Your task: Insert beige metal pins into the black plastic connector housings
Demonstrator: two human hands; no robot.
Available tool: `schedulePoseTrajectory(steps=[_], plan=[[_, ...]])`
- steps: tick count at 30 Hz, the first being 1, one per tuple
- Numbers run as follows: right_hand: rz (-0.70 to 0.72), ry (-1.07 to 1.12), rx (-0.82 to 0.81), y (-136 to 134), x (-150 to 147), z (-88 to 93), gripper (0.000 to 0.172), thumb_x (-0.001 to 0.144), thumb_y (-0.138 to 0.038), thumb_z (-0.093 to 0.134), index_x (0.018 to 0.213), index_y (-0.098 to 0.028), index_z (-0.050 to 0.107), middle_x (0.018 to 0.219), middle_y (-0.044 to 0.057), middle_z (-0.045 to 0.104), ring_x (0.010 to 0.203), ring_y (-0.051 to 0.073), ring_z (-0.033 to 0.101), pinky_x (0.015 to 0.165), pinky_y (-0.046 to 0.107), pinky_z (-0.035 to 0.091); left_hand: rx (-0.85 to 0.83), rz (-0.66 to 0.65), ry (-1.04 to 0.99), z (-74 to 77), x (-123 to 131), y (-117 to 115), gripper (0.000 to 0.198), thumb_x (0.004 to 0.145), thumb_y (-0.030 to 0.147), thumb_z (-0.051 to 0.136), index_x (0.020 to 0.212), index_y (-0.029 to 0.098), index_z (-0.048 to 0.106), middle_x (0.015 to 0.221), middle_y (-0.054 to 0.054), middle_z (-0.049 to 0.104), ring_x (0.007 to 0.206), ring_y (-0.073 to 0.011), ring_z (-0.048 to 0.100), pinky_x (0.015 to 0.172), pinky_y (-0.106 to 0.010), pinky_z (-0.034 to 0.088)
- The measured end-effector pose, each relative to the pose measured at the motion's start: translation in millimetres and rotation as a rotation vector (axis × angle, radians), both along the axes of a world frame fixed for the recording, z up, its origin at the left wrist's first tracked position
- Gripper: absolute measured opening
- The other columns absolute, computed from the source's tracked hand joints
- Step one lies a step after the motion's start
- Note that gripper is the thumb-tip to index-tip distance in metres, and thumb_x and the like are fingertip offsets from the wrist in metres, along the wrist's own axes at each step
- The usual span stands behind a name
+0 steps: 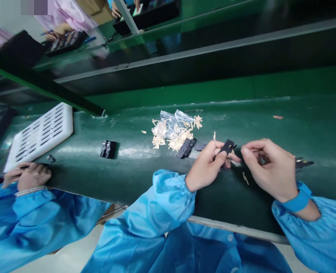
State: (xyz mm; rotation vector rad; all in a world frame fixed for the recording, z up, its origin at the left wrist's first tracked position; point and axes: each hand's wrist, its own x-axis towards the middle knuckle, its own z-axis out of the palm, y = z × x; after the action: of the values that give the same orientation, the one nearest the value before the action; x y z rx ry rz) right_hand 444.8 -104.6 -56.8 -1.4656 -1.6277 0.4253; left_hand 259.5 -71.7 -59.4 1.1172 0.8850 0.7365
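An inspection from beside the line finds a green assembly bench (304, 113) running across the view. The reference point is a heap of clear plastic bags (170, 127) tangled with beige strips. Well left of the heap lies a white perforated tray (38, 136), and just beside the heap sits a black plastic part (186, 148). Right of the heap, the left hand (208, 163) pinches a small black part (227, 147). The right hand (270, 168) curls narrowly beside it, its hold hidden (a blue wrist strap (295, 201) shows). A slipped pinch could drop the small black part among the loose beige strip (245, 178) and nearby debris, risking loss or contamination.
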Motion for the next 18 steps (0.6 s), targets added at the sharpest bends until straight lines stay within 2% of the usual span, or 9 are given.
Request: schedulePoseTrajectory(steps=[2,5,9,12,18], plan=[[0.042,-0.011,-0.032,0.7,-2.6,0.6,0.008,0.096,-0.026,0.068,0.103,-0.023,0.070,0.085,0.002,0.069,0.062,0.014,0.061,0.057,0.028,0.050,0.012,-0.012,0.020,-1.3,0.4,-1.4,0.030,0.100,0.041,0.063,0.115,0.017,0.052,0.085,-0.003,0.070,0.075,-0.0114,0.065,0.069,-0.023,0.049],[0.062,-0.065,0.003,0.9,-6.5,0.9,0.016,0.095,-0.023,0.068,0.111,-0.023,0.070,0.090,0.004,0.068,0.060,0.013,0.058,0.059,0.030,0.051,-0.027,-0.025,0.003,-3.8,2.8,-4.3,0.030,0.099,0.035,0.064,0.119,0.018,0.051,0.086,-0.002,0.070,0.080,-0.0133,0.068,0.071,-0.024,0.052],[0.053,-0.121,0.068,-0.8,-9.0,-1.1,0.011,0.096,-0.020,0.068,0.107,-0.023,0.071,0.089,0.003,0.069,0.060,0.013,0.057,0.059,0.029,0.051,-0.113,0.023,-0.047,-5.0,7.1,-8.0,0.026,0.096,0.029,0.068,0.110,0.018,0.049,0.099,-0.006,0.074,0.084,-0.0143,0.073,0.076,-0.028,0.060],[0.058,-0.122,0.065,-2.4,-9.6,-2.1,0.010,0.095,-0.019,0.070,0.104,-0.022,0.070,0.088,0.003,0.069,0.061,0.012,0.057,0.059,0.029,0.050,-0.145,0.058,-0.032,-3.9,8.9,-9.4,0.022,0.095,0.022,0.068,0.105,0.018,0.049,0.097,-0.005,0.074,0.083,-0.0137,0.074,0.082,-0.029,0.062],[0.029,-0.051,0.001,-3.2,-13.5,-0.3,0.008,0.092,-0.015,0.071,0.091,-0.022,0.068,0.075,-0.001,0.063,0.056,0.011,0.053,0.054,0.028,0.045,-0.164,0.080,-0.007,-1.7,10.4,-11.6,0.023,0.095,0.024,0.068,0.105,0.018,0.049,0.093,-0.002,0.072,0.083,-0.0133,0.074,0.074,-0.027,0.063]])
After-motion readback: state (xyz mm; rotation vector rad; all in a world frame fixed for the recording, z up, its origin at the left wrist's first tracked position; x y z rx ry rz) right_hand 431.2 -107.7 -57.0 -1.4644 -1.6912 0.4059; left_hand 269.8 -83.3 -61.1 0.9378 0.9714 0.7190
